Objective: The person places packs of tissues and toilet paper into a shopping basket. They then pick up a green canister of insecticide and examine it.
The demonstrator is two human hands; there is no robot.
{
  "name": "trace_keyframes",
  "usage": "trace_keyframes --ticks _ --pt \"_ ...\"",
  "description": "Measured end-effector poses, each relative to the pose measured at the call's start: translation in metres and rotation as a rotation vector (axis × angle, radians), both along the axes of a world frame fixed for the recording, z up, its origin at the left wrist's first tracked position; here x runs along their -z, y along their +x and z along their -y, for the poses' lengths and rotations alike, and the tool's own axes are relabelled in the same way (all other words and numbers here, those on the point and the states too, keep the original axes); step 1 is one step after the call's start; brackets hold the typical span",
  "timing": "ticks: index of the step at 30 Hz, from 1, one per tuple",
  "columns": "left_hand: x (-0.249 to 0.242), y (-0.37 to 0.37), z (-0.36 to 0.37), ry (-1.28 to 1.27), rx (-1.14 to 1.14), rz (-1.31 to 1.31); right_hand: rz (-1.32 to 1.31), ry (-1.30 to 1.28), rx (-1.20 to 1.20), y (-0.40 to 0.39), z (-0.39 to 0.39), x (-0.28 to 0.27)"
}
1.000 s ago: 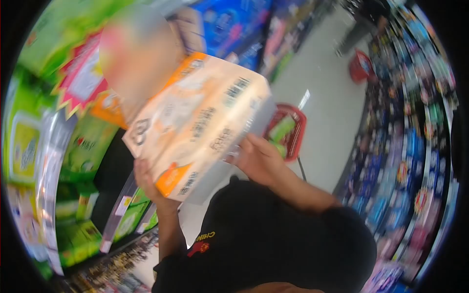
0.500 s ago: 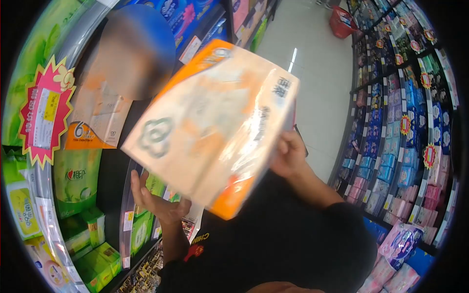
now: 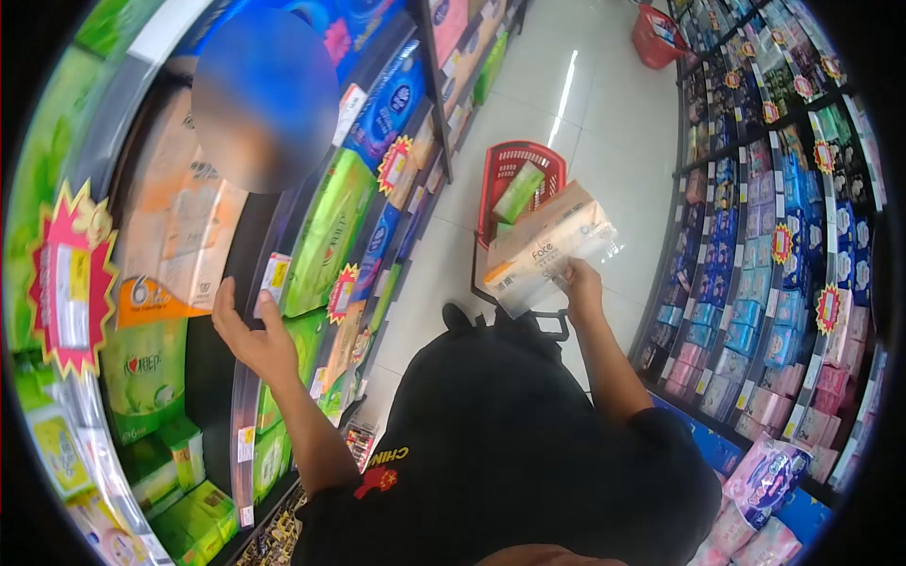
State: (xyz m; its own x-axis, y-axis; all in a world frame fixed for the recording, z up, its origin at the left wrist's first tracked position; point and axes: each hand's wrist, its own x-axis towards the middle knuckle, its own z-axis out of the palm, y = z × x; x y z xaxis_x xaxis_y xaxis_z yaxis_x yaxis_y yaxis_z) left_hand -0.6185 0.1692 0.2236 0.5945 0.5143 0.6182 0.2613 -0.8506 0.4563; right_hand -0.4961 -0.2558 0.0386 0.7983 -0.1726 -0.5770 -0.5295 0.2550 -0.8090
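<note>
Right hand [image 3: 578, 280] clamped by the fingers round the lower end of a tissue pack [image 3: 545, 243], held out in the air just above and in front of the red basket [image 3: 514, 170], touching it nowhere that can be seen. Left hand [image 3: 253, 338] spread and empty, well away from the pack, up at the shelf edge [image 3: 247, 396] beside a white price label [image 3: 275, 275]. Probably light for its bulk and soft inside a slick plastic wrap: likely to squash under the fingers and to slide if pinched at a loose corner, so better taken round a short end or cradled from below. Inside the basket, a green packet [image 3: 518, 191] already lying. Underfoot, pale glossy floor tiles [image 3: 604, 113] with a streak of ceiling light. Either side of the basket, tall shelving: green and orange packs on the left-hand side, blue and pink packets [image 3: 764, 311] on the other, the aisle narrow between.
</note>
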Motion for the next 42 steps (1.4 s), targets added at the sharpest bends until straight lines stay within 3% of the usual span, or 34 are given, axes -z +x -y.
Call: trace_keyframes --ticks 2,8,14,18,22,29,32,35,38,41,42 --pt "0.008 0.007 -0.001 0.125 -0.094 -0.115 -0.073 -0.066 -0.004 0.008 0.026 0.038" --pt "0.041 0.031 -0.005 0.61 -0.326 -0.273 -0.226 -0.046 0.027 0.054 0.054 0.08" --pt "0.048 0.041 -0.006 0.663 -0.377 -0.319 -0.266 -0.004 -0.012 0.127 0.059 0.145" --pt "0.051 0.05 -0.003 0.73 -0.418 -0.373 -0.044 -0.266 -0.215 0.175 0.061 0.193" --pt "0.055 0.05 -0.008 0.751 -0.444 -0.447 -0.237 -0.124 -0.17 0.242 0.064 0.216" --pt "0.053 0.058 -0.004 0.766 -0.42 -0.49 -0.172 -0.363 -0.479 0.322 0.077 0.252" --pt "0.055 0.057 -0.007 0.763 -0.429 -0.504 -0.14 -0.402 -0.528 0.344 0.087 0.287" --pt "0.056 0.054 -0.007 0.755 -0.432 -0.518 -0.239 -0.362 -0.446 0.356 0.087 0.285" --pt "0.056 0.055 -0.008 0.754 -0.43 -0.532 0.298 -0.998 -0.886 0.353 0.112 0.359" --pt "0.057 0.053 -0.008 0.751 -0.437 -0.545 0.063 -0.979 -0.932 0.335 0.103 0.347" --pt "0.057 0.051 -0.009 0.755 -0.436 -0.547 0.247 -1.068 -1.019 0.323 0.096 0.324"
